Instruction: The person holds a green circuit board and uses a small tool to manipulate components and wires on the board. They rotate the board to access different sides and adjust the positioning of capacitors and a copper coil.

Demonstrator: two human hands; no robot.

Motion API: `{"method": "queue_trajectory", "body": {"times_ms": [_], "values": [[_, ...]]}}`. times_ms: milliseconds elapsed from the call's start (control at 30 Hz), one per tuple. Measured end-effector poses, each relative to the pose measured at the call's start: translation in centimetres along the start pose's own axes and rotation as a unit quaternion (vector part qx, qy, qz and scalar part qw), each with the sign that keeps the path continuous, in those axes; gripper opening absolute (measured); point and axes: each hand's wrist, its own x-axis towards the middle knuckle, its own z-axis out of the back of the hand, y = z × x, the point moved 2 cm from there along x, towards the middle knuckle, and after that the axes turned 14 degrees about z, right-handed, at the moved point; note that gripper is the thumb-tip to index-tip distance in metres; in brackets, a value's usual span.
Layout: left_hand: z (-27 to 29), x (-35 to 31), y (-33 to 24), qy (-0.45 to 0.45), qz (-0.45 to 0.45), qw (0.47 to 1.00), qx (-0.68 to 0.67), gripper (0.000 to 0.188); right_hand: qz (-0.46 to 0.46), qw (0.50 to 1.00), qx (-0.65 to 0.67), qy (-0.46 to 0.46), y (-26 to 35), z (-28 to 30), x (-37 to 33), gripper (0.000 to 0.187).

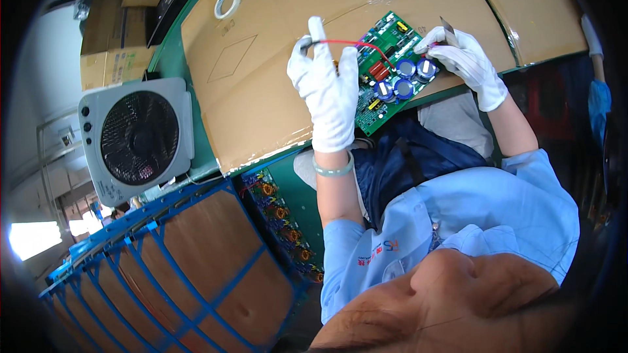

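- Circuit board [386, 68], green, lies on the cardboard-covered counter [261, 91] at the person's twelve o'clock, flat for access.
- Left hand [329, 88] pinches the red wire [356, 44], pulling it taut, clear of the capacitors.
- Right hand [461, 59] grips a small metal tool [449, 31] at the board's three o'clock edge.

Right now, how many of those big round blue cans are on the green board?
4 blue cans on the green board, clustered at its right end. The gloved left hand may hide more.

White gloves on both hands [325, 88], pale bracelet [334, 168], light-blue short sleeves [340, 248]
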Motion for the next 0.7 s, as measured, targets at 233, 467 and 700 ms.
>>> {"method": "queue_trajectory", "body": {"times_ms": [233,467,700], "values": [[1.1,-4.2,-1.9,0.11,-0.066,0.948,-0.29,0.016,0.028,0.996,0.082,-0.011,-1.3,0.0,-0.3,0.02],[2.6,-7.6,1.6,0.058,0.032,0.964,-0.258,0.021,0.03,0.995,0.094,-0.021,-0.6,-0.7,-0.6,0.022],[1.5,-8.8,1.5,0.02,0.003,0.986,-0.164,0.037,0.076,0.996,0.013,-0.044,-0.5,-0.6,-1.1,0.025]]}}
